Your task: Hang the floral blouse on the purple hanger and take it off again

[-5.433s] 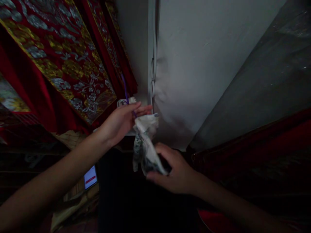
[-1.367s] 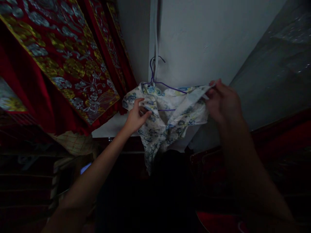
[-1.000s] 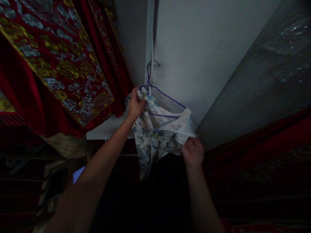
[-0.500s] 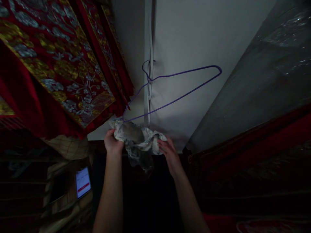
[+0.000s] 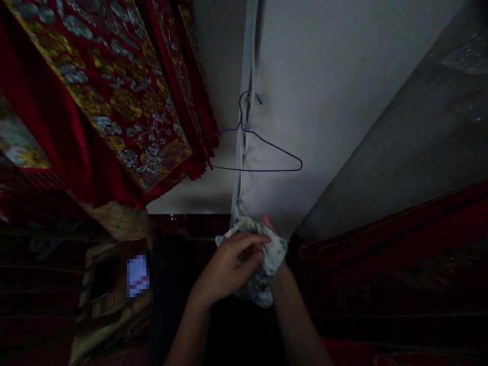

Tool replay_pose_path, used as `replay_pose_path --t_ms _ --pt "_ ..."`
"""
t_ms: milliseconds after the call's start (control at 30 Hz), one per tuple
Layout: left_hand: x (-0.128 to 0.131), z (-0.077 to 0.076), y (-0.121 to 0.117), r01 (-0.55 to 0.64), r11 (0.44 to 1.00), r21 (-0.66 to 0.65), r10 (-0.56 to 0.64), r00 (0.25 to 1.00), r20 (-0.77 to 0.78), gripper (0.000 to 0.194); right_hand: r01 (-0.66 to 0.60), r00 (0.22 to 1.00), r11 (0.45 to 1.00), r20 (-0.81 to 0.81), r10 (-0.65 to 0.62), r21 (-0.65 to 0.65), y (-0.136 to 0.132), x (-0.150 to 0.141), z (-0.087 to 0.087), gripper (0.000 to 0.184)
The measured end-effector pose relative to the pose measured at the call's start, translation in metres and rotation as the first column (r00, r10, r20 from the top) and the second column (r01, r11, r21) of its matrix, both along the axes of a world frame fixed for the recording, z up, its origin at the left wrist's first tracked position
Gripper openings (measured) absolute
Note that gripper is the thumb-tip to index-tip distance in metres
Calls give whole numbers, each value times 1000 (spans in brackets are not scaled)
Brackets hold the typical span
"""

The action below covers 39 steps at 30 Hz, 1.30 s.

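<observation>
A thin white cloth [image 5: 275, 250] with a blue and green pattern is bunched between my two hands, low in the middle of the head view. My left hand [image 5: 232, 267] lies across its front, with thumb and forefinger closed on the fabric. My right hand [image 5: 280, 277] is behind and partly under the cloth; one fingertip sticks out above it and most of its fingers are hidden. Above both hands a purple wire hanger [image 5: 272, 170] hangs from a nail in the wall, apart from the cloth and nearly level. Its left end goes behind red fabric.
Red embroidered hangings [image 5: 141, 107] with gold and silver patterns hang at upper left. Beside my left arm, a lit phone [image 5: 138, 277] lies on a wooden stool [image 5: 114, 305]. A white cord [image 5: 249, 61] runs down the wall corner. Plastic-like sheeting [image 5: 412, 132] covers the right side.
My hands have come together and the cloth has been gathered between them, lower and to the right. The hanger, tilted and touching the cloth before, now hangs free and level.
</observation>
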<state>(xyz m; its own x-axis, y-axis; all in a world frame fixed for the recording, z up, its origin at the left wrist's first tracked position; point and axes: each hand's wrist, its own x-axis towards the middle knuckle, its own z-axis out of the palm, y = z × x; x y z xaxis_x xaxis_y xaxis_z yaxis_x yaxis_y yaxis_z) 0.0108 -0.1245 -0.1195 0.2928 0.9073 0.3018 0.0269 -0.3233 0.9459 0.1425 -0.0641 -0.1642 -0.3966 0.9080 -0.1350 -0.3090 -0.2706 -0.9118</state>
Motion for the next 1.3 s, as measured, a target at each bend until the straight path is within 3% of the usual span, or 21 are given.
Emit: replay_pose_path --t_ms 67,133,200,267,300,367,433,467,500,567,633,667,733,800,867,900,1000,1133,1300 --pt "-18 6 7 -173 969 179 189 979 -77 23 11 999 998 -53 -14 -69 2 6 11 60" --pt "-36 4 23 -291 919 265 321 944 -77 26 -60 998 989 -40 55 -135 2 6 22 51" --pt "-44 -6 40 -203 947 249 228 971 -74 37 -188 979 968 44 198 -167 2 4 33 46" --pt "-43 -22 53 8 991 134 -2 999 -39 53 -352 914 917 143 380 -185 5 2 44 42" --pt "-41 -31 58 104 992 72 -102 994 -38 61 -452 852 872 197 485 -189 8 2 50 40" --pt "-38 -46 62 224 975 12 -219 964 -153 73 -658 652 724 323 686 -210 19 7 64 36" --pt "-43 -53 64 276 959 64 -220 869 -442 77 -782 436 579 461 773 -231 35 19 83 32" --pt "-49 -52 66 285 952 114 -162 781 -603 75 -807 368 546 532 762 -223 44 26 94 29" --pt "-59 -49 68 277 946 166 -67 671 -738 72 -815 338 546 608 718 -192 54 34 106 25" --pt "-84 -36 77 204 945 256 148 429 -891 60 -782 382 622 771 510 -24 76 49 128 14" --pt "-111 -19 86 110 945 307 272 252 -929 51 -637 524 708 845 108 305 98 58 144 7" --pt "-123 -11 90 76 944 321 301 198 -933 48 -521 585 705 803 -115 481 109 60 148 13" --pt "-142 4 95 13 941 338 333 133 -933 46 -286 642 625 629 -438 726 129 59 145 34" --pt "-153 15 96 -65 937 344 349 90 -933 46 -180 653 603 553 -518 777 145 55 132 48" --pt "-158 21 97 -136 929 345 359 91 -929 43 -195 640 664 607 -471 721 156 50 113 42" --pt "-159 22 98 -149 928 342 361 126 -924 40 -204 625 692 636 -452 693 159 49 104 35" --pt "-163 25 109 -117 938 327 347 321 -881 34 -171 582 698 643 -498 695 166 52 87 21" --pt "-163 34 131 -125 918 377 385 515 -766 31 -80 568 681 595 -569 728 169 66 93 15" --pt "-135 63 146 -149 813 563 524 610 -595 18 -47 649 767 603 -464 640 158 65 98 16"
